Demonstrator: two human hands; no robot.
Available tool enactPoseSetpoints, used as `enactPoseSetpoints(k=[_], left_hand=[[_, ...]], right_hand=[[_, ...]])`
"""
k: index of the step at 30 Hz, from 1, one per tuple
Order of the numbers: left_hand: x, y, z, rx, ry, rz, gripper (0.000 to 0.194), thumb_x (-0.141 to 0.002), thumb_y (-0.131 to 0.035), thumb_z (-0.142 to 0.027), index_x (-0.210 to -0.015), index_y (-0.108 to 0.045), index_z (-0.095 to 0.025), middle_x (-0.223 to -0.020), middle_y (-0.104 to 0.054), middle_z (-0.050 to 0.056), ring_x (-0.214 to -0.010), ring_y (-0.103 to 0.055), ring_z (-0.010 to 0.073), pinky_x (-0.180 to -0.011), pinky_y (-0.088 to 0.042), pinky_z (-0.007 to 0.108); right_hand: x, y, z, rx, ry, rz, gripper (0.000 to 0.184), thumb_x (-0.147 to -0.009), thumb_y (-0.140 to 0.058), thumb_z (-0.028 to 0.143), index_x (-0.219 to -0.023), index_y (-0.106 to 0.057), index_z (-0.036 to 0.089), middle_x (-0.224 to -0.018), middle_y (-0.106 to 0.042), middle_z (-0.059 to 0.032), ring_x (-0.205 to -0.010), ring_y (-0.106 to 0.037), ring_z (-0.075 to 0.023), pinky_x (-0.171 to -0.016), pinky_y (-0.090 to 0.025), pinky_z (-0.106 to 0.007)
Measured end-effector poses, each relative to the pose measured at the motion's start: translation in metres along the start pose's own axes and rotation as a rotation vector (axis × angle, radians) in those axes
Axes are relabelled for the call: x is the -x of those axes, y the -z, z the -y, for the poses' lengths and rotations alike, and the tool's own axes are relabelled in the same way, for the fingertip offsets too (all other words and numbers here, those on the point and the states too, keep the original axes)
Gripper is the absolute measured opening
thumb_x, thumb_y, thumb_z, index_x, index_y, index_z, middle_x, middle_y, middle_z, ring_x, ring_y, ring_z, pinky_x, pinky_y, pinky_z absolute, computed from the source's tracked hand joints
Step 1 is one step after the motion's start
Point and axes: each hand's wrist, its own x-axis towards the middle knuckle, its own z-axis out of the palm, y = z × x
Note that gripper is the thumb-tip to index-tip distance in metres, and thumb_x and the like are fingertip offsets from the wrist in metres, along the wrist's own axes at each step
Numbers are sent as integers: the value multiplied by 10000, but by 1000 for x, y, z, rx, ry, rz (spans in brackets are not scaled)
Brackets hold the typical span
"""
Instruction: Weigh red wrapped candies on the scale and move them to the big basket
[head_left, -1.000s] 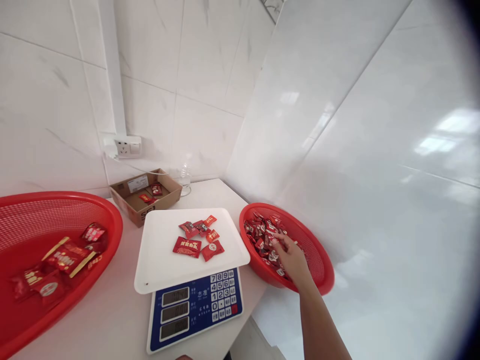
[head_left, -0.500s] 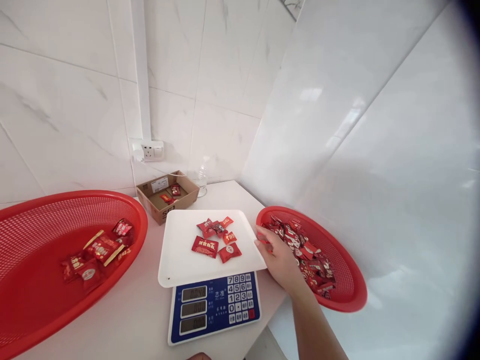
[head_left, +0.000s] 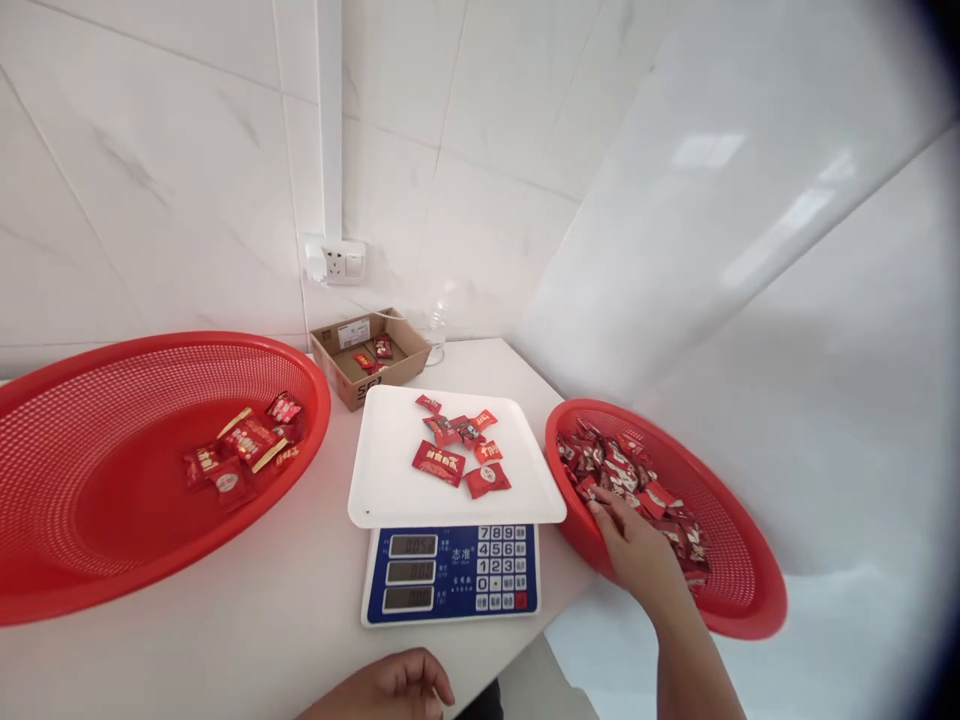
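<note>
My right hand [head_left: 637,545] reaches into the small red basket [head_left: 739,600] at the right. Its fingers lie stretched on the heap of red wrapped candies [head_left: 630,470], near the basket's left rim. My left hand [head_left: 390,685] rests at the table's near edge with its fingers loosely curled and nothing visible in them. Between the baskets stands a blue electronic scale [head_left: 450,575]. Its white tray [head_left: 390,470] carries several red candies [head_left: 461,450], one of them a longer packet [head_left: 437,463].
A large red basket [head_left: 90,560] at the left holds several red packets [head_left: 244,445]. An open cardboard box [head_left: 371,355] with a few candies and a clear bottle [head_left: 437,325] stand at the back by the tiled wall, under a wall socket [head_left: 341,262].
My right hand went from the small basket to the scale tray's edge and back into the basket. One more candy lies at the tray's far side. My left hand has come into view.
</note>
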Motion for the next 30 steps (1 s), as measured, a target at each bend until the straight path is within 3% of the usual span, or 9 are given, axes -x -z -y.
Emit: enactPoseSetpoints(k=[2,8,16,26,30], left_hand=[[4,-6,0,63,18,-20,452,-593,-788,-431,-845,-551,-140,-659,-608,-12,-590,-534,65,-610,-327,219],[12,-20,-5,133,50,-51,418,-595,-759,-374,-857,-521,-152,-639,-608,-8,-536,-551,87,-588,-350,260],[12,-17,-4,126,44,-37,372,-631,-731,-350,-870,-525,-153,-655,-620,-11,-546,-562,82,-593,-364,249],[12,-16,-1,134,35,-28,368,-639,-731,-353,-871,-523,-156,-653,-617,-13,-548,-565,84,-599,-369,250],[10,-14,3,116,19,-26,398,-637,-738,-407,-864,-516,-166,-661,-603,-20,-576,-551,79,-616,-345,241]], right_hand=[[1,0,2,17,-18,4,509,-832,-369,490,-1200,-599,225,-1200,-634,-90,-1049,-604,-290,-865,-470,-417],[6,2,6,63,-66,-6,487,-841,-360,487,-1202,-592,256,-1184,-645,-70,-1035,-602,-309,-830,-471,-430],[6,1,4,95,-39,-39,473,-845,-362,480,-1180,-606,252,-1136,-666,-79,-979,-622,-299,-773,-482,-408],[8,3,8,120,-90,-8,498,-850,-337,489,-1210,-588,254,-1104,-672,-107,-949,-623,-330,-765,-478,-459],[6,3,19,-48,2,-85,488,-835,-392,471,-1181,-596,196,-1155,-646,-124,-1021,-602,-307,-878,-454,-465]])
